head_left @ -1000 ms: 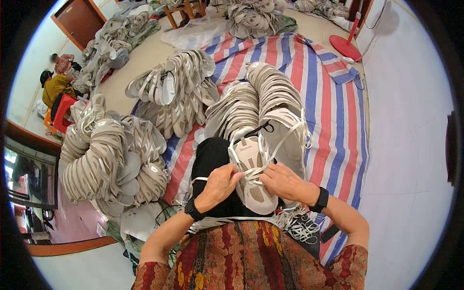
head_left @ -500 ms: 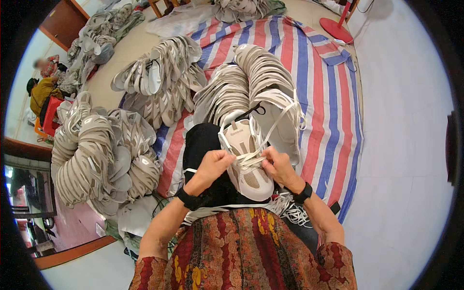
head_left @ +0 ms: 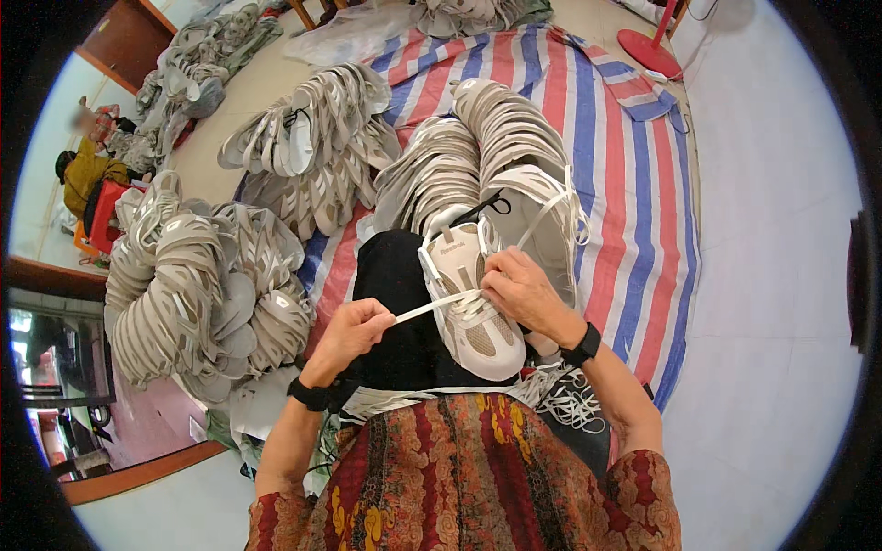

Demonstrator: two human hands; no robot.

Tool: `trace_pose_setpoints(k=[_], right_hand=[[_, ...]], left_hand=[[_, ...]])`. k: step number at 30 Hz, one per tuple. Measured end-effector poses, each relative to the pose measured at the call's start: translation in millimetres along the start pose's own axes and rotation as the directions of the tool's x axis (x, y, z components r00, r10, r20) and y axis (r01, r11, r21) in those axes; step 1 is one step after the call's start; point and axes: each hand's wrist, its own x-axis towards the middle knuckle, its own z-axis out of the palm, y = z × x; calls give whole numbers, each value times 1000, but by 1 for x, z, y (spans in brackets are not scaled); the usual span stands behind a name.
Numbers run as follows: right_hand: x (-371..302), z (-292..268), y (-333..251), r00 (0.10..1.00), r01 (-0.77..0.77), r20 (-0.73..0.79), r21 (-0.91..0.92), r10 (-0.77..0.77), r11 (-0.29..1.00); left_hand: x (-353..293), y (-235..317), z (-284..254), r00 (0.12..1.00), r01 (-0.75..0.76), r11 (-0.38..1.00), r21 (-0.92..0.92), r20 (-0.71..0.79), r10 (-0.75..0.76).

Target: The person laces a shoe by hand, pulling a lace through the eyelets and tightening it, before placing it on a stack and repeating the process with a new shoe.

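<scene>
At the shoe upper [head_left: 480, 342], right hand [head_left: 524, 286]; left hand [head_left: 347, 334] out, lace [head_left: 424, 310] taut.

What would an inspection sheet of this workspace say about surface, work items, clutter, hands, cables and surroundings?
Surface: striped sheet spread over pale floor.
Work items: beige shoe upper over the person's legs, white lace stretched out leftward.
Clutter: bundled shoe uppers ahead and left; loose laces beside the right forearm.
Hands: left hand pinches the white lace; right hand touches the lacing, grip unclear.
Cables: thin dark cord, upper right.
Surroundings: red stand; people at far left.
</scene>
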Motion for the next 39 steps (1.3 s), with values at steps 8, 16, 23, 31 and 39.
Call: trace_pose_setpoints(k=[8, 16, 23, 31, 39], right_hand=[[-10, -126, 60, 858, -318, 462, 137, 224, 938], [-161, -431, 152, 725, -633, -37, -429, 688, 644], [-290, -518, 139, 780, -625, -583, -729, 227, 278], [-236, -261, 0, 129, -256, -797, 549, 591, 796], [-49, -43, -46, 706, -551, 25, 647, 708, 527]], left_hand=[[-85, -66, -114, 964, -102, 850, 518, -160, 213], [-321, -198, -251, 595, 241, 910, 336, -793, 135], [-392, -252, -267, 191, 554, 578, 598, -768, 612], [-274, -229, -228, 208, -279, 958, 66, -970, 127], [-40, -31, -3, 659, -485, 551, 679, -130, 741]])
